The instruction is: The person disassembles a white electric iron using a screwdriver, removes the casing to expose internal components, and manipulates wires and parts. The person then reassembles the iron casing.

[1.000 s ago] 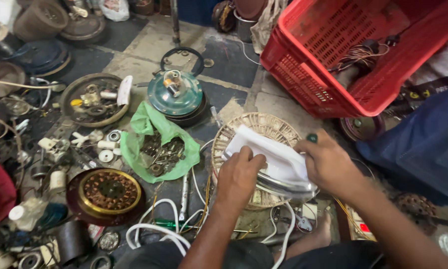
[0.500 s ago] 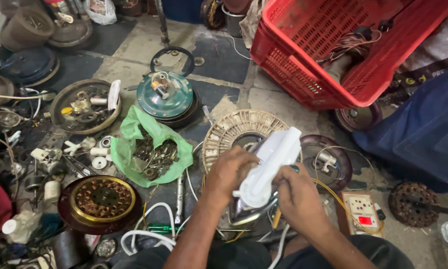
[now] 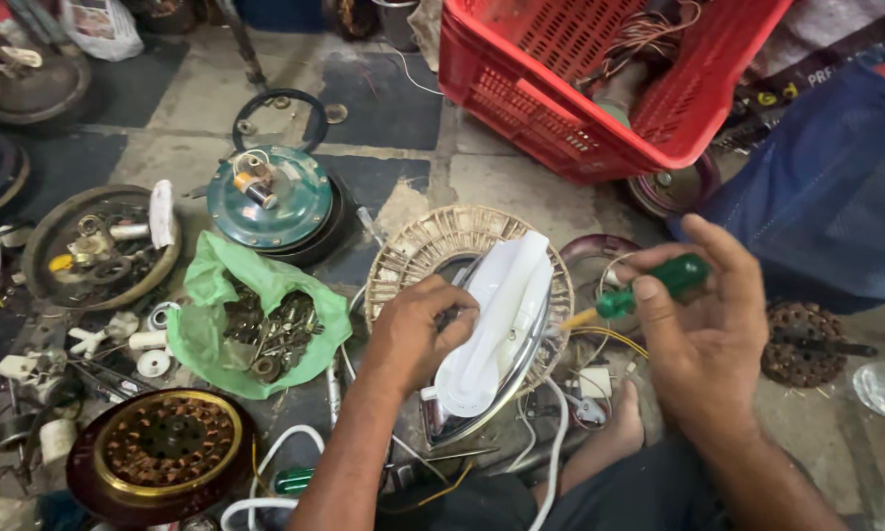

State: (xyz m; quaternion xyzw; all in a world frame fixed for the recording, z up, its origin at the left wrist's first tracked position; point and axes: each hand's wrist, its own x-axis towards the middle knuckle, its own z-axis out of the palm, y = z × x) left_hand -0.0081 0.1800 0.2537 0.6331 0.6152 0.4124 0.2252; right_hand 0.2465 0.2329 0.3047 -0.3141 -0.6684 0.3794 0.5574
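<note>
The left hand (image 3: 418,329) grips the white clothes iron (image 3: 497,324) on the floor while the right hand (image 3: 703,320) pinches a green-handled screwdriver (image 3: 649,285).

A green plastic bag (image 3: 265,320), crumpled open and filled with small dark metal parts, is seen at nine o'clock from the centre. A white plastic bag with a printed picture panel (image 3: 96,25) is found at eleven o'clock, at the top edge. A dark strip with yellow and white printed lettering (image 3: 806,74) is laid at two o'clock, beside the red crate (image 3: 580,88).
</note>
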